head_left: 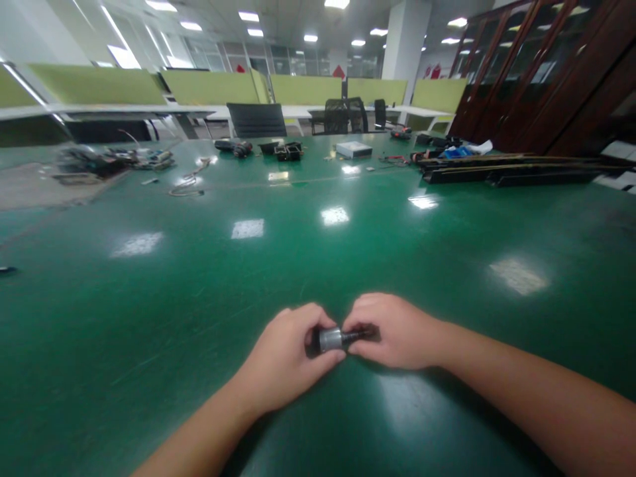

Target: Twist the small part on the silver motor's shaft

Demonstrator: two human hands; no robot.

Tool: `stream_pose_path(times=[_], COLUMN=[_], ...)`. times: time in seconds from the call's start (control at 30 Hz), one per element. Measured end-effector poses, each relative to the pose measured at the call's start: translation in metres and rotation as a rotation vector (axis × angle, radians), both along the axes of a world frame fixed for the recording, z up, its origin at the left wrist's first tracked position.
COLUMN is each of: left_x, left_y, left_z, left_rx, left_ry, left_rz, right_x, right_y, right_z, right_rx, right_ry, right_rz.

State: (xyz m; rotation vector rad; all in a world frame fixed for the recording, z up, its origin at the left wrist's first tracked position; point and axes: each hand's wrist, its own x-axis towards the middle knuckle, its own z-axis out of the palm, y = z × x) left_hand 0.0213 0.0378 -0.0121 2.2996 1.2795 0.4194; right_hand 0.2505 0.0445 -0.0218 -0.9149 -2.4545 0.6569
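Note:
A small silver-and-black cylinder (330, 338) with a thin dark shaft lies sideways between my two hands, low over the green tabletop. I cannot make out its exact kind. My left hand (283, 354) is closed round the wider body, thumb on the near side and fingers on the far side. From the right, my right hand (395, 329) pinches the thin shaft (349, 337) between thumb and fingers. My palms and fingers hide parts of both ends.
Across the green table (318, 258), near its far edge, are a power drill (233, 147), black parts (288, 152) and a silver box (354, 150). Dark metal strips (517, 169) lie at the right. Electronics and wires (114, 159) are heaped at the left.

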Motion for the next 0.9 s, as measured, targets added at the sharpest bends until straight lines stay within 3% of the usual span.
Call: stream_pose_path(times=[0.6,0.9], left_x=[-0.001,-0.002], left_y=[0.000,-0.004], left_z=[0.001,-0.001], left_rx=[-0.010,0.002], left_ry=[0.013,-0.006], left_rz=[0.000,-0.022], right_x=[0.007,0.025], right_y=[0.000,0.004], right_z=[0.006,0.014], right_rx=[-0.021,-0.097], right_ry=[-0.048,-0.135], right_rz=[-0.033,-0.016])
